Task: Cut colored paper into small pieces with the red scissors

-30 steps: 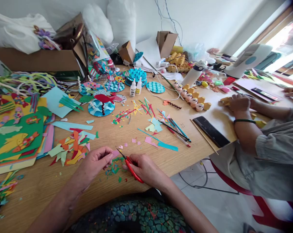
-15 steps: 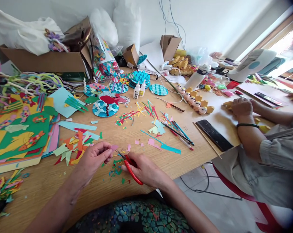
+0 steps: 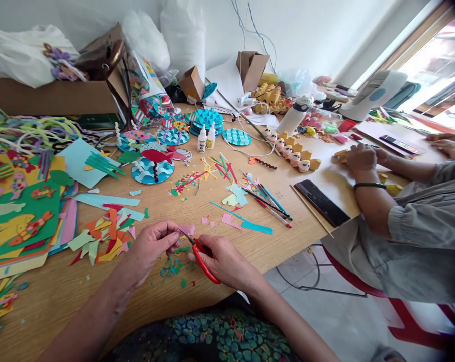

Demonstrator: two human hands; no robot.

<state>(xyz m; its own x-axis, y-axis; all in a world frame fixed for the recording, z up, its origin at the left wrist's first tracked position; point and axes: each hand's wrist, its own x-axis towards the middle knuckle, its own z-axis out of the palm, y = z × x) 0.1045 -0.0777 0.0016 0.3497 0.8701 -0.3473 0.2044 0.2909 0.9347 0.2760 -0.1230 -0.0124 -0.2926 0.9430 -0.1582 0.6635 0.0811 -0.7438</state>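
My left hand (image 3: pixel 154 247) is closed in a pinch on a small pink paper piece (image 3: pixel 183 229), mostly hidden by the fingertips and blades. My right hand (image 3: pixel 227 261) grips red-handled scissors (image 3: pixel 203 265), their narrow blades pointing left to the fingertips of the other hand. The blades look nearly closed. Beneath the hands lie tiny green and blue paper clippings (image 3: pixel 170 266). Several pink scraps lie just beyond, among them a larger pink strip (image 3: pixel 232 221) beside a blue strip (image 3: pixel 256 228).
Coloured paper offcuts (image 3: pixel 106 231) and a stack of green and yellow sheets with paper fish (image 3: pixel 27 211) lie left. Glue bottles (image 3: pixel 202 139) stand behind. Pencils (image 3: pixel 268 203), a black phone (image 3: pixel 321 202) and a wooden stick (image 3: pixel 310 210) lie right, near a co-worker's hands (image 3: pixel 363 158).
The view has turned slightly right, so things appear shifted left. The scissor tips have come closer to my left fingertips, and less of the pink paper shows.
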